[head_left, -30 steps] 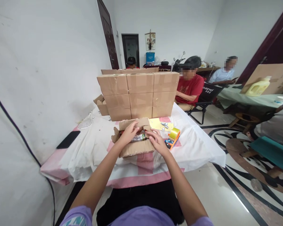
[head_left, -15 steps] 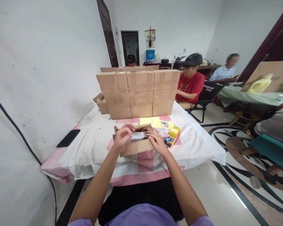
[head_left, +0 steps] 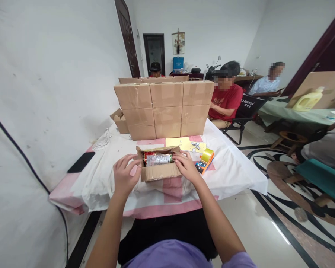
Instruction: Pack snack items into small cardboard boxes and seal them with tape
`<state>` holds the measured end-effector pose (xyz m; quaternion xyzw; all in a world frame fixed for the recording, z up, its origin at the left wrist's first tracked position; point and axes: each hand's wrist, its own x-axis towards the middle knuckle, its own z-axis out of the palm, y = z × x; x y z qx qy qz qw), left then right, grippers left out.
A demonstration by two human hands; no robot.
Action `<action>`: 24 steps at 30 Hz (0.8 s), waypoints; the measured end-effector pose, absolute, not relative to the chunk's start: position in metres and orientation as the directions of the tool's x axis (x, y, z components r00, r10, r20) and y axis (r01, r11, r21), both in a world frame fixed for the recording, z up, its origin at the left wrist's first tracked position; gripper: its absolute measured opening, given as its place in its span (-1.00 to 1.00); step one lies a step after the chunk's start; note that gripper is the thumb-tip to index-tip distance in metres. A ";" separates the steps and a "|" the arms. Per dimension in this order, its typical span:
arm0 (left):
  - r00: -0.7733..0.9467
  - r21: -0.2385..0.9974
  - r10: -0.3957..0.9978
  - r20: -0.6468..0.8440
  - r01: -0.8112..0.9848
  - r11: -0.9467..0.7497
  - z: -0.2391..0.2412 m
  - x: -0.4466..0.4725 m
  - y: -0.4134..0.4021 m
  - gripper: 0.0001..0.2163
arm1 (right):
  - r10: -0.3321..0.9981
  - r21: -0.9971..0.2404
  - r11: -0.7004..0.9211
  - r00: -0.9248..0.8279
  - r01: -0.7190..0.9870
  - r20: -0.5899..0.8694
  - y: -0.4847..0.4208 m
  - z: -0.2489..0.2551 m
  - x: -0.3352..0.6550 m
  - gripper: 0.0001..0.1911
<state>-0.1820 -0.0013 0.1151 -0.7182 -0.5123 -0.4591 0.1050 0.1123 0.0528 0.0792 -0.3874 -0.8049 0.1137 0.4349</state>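
Note:
A small open cardboard box (head_left: 160,174) lies on the cloth-covered table in front of me, with ragged flap edges. Inside it are packets, among them a silvery printed packet (head_left: 158,159) and something red behind it. My left hand (head_left: 125,174) is just beside the box's left end, its fingers curved, with a gap between thumb and forefinger; whether the tips touch the flap is hard to tell. At the right end, my right hand (head_left: 186,166) grips the box, its fingers bent over the edge and partly hiding the inside.
A tape dispenser (head_left: 204,160) with yellow tape lies right of the box. Beyond stands a wall of stacked cartons (head_left: 167,109). Yellow card (head_left: 178,142), a black phone-like slab (head_left: 81,162) and a white perforated piece (head_left: 102,143) lie around. A person in red (head_left: 226,100) sits at right.
My left hand has moved left and down, from over the box's opening to beside its left end, uncovering the packets. The right hand stays at the right end.

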 end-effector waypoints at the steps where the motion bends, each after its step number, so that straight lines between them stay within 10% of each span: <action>1: 0.157 0.261 0.666 0.730 0.836 -0.483 0.116 -0.178 -0.002 -0.84 | 0.723 -0.516 0.674 -0.325 0.529 0.610 0.052 0.080 0.112 -0.70; 7: 0.607 0.083 0.696 0.382 0.728 -0.680 0.114 -0.143 -0.005 -0.51 | 0.734 -0.529 0.665 -0.332 0.528 0.593 0.052 0.084 0.115 -0.68; 14: 0.492 0.139 0.732 0.471 0.778 -0.613 0.116 -0.148 -0.003 -0.67 | 0.782 -0.611 0.620 -0.327 0.492 0.530 0.055 0.080 0.125 -0.50; 19: 0.087 0.280 0.684 0.724 0.869 -0.407 0.111 -0.177 0.003 -0.55 | 0.777 -0.609 0.629 -0.372 0.483 0.508 0.049 0.087 0.134 -0.42; 24: 0.143 0.428 0.824 0.548 0.799 -0.423 0.100 -0.193 0.011 -0.64 | 0.817 -0.469 0.571 -0.408 0.674 0.408 0.060 0.117 0.121 -0.49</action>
